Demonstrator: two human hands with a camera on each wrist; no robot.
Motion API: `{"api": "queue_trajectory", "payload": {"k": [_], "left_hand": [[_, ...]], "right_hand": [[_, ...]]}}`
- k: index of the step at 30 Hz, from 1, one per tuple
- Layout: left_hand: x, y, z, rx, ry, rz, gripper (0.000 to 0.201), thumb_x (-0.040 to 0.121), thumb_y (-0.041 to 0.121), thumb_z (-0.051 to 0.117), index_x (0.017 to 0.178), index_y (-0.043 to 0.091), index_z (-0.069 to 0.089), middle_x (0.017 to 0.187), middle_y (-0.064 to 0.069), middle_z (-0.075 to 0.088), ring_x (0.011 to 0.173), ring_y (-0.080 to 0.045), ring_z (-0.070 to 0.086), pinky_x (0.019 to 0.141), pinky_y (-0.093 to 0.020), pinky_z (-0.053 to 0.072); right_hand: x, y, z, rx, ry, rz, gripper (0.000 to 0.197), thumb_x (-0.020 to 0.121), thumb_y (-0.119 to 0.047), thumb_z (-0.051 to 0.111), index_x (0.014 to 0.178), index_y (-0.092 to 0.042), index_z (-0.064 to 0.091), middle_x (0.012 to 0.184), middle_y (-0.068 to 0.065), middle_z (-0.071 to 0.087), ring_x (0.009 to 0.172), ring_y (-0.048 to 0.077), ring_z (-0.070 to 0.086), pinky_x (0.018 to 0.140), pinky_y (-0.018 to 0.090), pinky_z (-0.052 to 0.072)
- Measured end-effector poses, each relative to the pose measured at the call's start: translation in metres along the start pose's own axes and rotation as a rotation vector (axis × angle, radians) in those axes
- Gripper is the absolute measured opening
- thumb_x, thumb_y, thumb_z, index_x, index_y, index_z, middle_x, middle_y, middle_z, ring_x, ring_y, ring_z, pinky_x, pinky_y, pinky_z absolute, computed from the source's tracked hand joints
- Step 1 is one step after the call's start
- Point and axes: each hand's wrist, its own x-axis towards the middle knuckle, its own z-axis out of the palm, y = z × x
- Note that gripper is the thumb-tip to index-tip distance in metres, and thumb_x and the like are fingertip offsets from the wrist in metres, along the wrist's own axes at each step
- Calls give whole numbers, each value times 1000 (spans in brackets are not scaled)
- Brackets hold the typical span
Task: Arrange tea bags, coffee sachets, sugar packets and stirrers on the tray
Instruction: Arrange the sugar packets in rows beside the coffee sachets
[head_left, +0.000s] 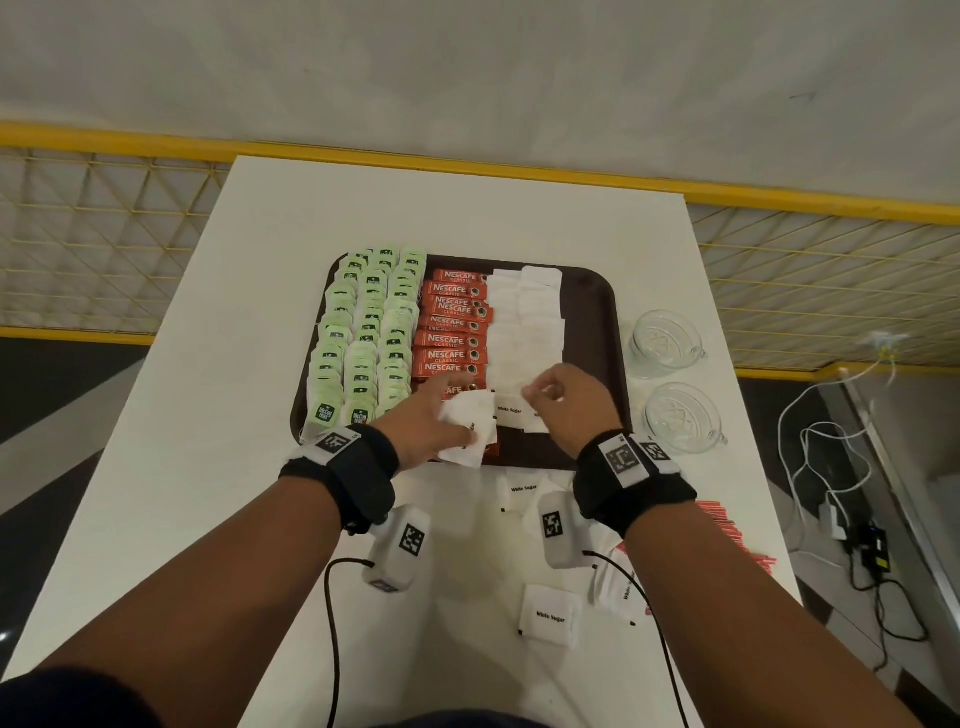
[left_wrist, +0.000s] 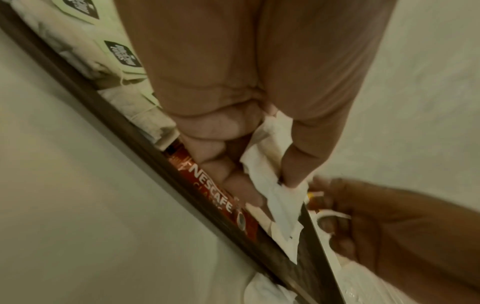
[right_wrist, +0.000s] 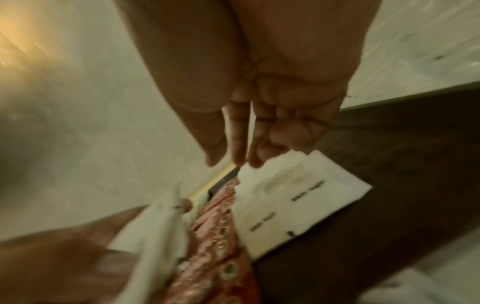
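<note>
Sugar step: left hand (head_left: 426, 418) grips a bunch of sugar packets (head_left: 470, 428) over the tray (head_left: 597, 322)'s near edge; right hand (head_left: 563, 397), fingers loosely curled, holding nothing clear, should take one next and lay it beside the near sugar row.

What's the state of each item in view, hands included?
Tea bags: rowed on tray's left.
Coffee sachets: stacked in centre column.
Sugar packets on tray: laid right of the coffee.
Loose sugar packets: on table, off tray.
Stirrers: on table, off tray.
Glass cups: upright, empty.
Left hand: grips sugar packets.
Right hand: curled over the sugar row; grip unclear.
</note>
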Motion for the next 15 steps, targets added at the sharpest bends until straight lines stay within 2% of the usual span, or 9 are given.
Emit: {"api": "queue_trajectory", "payload": {"k": [2,4,7,8,10,12,15], "left_hand": [[1,4,4,55,-12,38,73,82,9,74,141,31,37,122,0,52,106,-22,59,82,-42,59],[2,7,7,92,-3,72,68,80,14,78,136,28,43,118,1,54,102,-19,59,78,-37,60],[4,9,8,97,3,82,56,79,20,80,128,21,53,111,-3,61,95,-20,63,69,-32,60],[5,9,8,79,1,67,53,81,20,78,127,20,53,111,-5,62,95,-20,65,68,-32,60],[8,7,6,7,16,16,46,88,14,70,130,17,52,115,-9,62,98,-23,66,71,-36,60],[10,5,3,-63,57,-22,40,93,11,61,131,15,50,119,-14,61,103,-31,65,79,-45,60],[12,1,-3,-110,123,-45,34,95,10,56,128,17,49,121,-17,61,106,-35,63,88,-55,55]], "right_hand": [[-4,-15,-1,77,-133,-110,25,88,-39,67,104,-20,64,91,-10,62,82,6,57,70,20,44],[-5,-23,-1,78,-230,-144,30,80,-36,76,103,-22,64,87,-7,65,76,6,59,71,21,48],[-4,-21,2,98,-249,-63,30,74,-25,81,97,-23,62,81,3,71,72,15,68,72,31,58],[-4,-18,2,139,-243,-26,29,75,-22,81,96,-22,62,82,5,72,72,16,70,69,29,59],[-5,-11,0,177,-253,27,27,77,-16,80,97,-19,63,85,7,73,74,16,72,67,23,58],[-5,-2,-3,199,-242,75,21,79,-13,78,96,-14,66,90,8,73,78,17,73,71,25,59],[-5,12,-5,401,-143,205,15,82,-1,73,96,-2,66,99,18,69,83,21,71,65,21,59]]}}
